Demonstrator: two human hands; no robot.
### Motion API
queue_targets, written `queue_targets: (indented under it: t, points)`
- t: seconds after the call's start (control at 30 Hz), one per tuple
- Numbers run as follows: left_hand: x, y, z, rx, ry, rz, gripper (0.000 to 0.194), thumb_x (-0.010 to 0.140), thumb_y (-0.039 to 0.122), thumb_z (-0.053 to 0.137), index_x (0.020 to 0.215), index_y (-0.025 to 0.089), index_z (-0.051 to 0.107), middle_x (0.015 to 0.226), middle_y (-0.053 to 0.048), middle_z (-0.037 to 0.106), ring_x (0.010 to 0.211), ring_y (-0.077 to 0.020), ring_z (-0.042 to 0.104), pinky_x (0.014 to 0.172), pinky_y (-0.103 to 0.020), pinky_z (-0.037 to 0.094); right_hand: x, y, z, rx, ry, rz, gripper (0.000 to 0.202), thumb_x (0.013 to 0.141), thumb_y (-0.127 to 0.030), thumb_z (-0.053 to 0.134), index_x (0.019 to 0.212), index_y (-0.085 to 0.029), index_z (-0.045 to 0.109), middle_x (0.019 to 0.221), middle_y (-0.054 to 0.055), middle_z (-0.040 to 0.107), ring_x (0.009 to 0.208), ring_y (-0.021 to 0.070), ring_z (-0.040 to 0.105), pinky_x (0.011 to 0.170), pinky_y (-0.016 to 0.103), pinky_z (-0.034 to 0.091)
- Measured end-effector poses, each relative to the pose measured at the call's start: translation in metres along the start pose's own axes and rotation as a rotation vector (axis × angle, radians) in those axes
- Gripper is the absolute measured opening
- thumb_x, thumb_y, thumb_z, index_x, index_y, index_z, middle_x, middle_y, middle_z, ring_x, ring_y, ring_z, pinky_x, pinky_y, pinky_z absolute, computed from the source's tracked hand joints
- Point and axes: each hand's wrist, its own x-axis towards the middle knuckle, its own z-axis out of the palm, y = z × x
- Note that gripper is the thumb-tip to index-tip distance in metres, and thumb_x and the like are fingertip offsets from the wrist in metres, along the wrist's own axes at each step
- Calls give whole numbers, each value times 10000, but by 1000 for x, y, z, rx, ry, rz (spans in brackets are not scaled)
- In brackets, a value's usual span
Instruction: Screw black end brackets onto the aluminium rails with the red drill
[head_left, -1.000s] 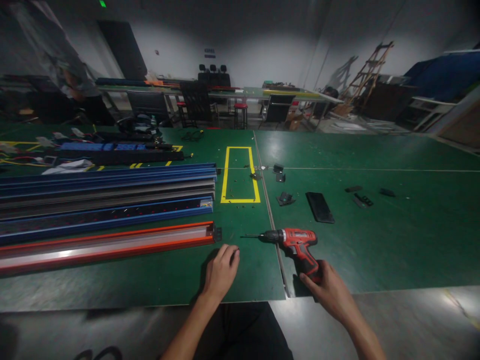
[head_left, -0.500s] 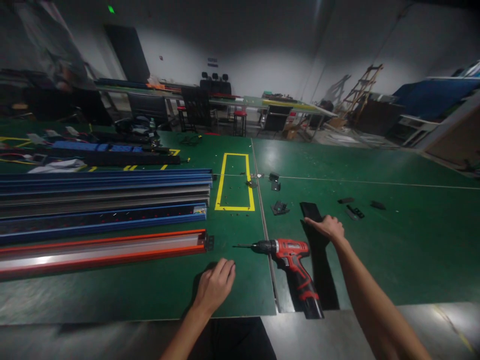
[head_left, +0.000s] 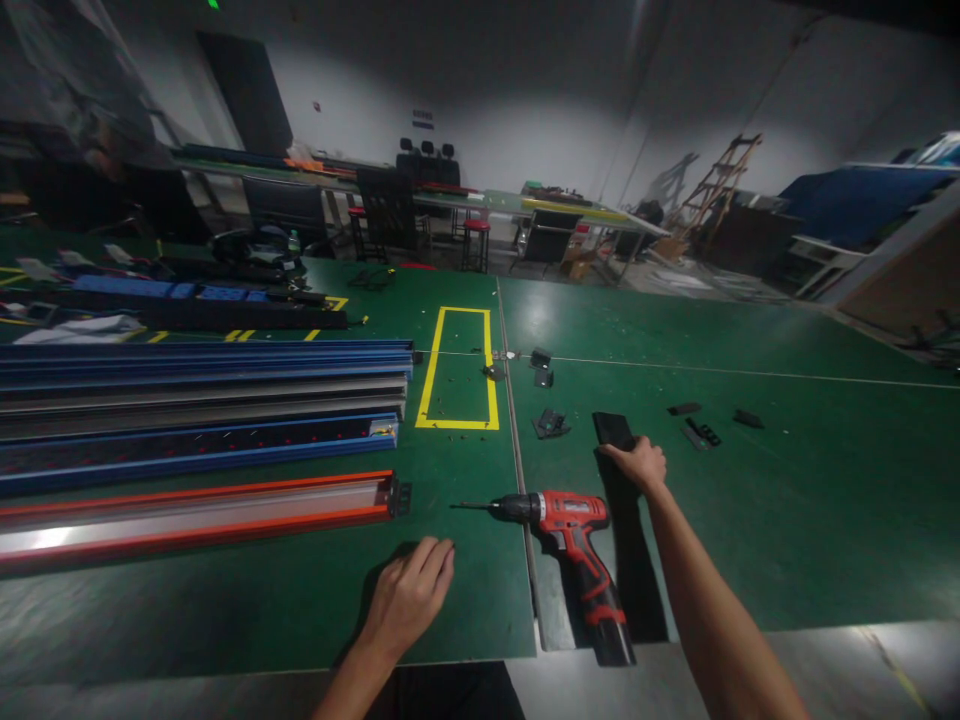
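Note:
My left hand rests on the green table near its front edge, fingers curled together; whether anything small is in them is hidden. My right hand grips a black flat bar near its far end, thumb along its left side. Between my hands lies a red and black cordless drill, its bit pointing left across the seam between table tops. An orange-edged channel with a black end piece lies beyond my left hand.
Blue channels and black bars lie at the left. Small black parts sit beyond the drill, others to the right. Yellow tape marks a rectangle. A person stands at the far left.
The view has shifted slightly, so the table items appear a little lower and farther left. Both hands keep about the same places relative to the drill and black bar.

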Motion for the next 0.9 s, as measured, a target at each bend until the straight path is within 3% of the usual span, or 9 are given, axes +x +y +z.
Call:
queue_targets:
  t: [0.37,0.6,0.9]
  points:
    - [0,-3,-2,163,33,211,380,983,-33,439,915,159,760,950,-47,808,839,-151,749,652,-242,532,-10,-1,0,-26,30,-9,910,797,-679,686,1438,-53,533,1366,307,601,1300,430,592,1048,465,464]
    - [3,-3,-5,184,15,228,400,974,-48,436,930,172,767,965,-39,819,859,-153,759,660,-233,546,-8,0,5,-2,63,-8,943,771,-672,694,1428,-16,529,1345,333,608,1269,446,597,1013,480,473]
    - [5,-3,-6,112,8,141,380,995,-19,454,954,187,770,939,-25,812,773,-143,754,652,-238,553,-9,0,3,-15,51,-4,968,761,-690,684,1434,-13,525,1339,330,611,1262,453,604,1003,478,482]
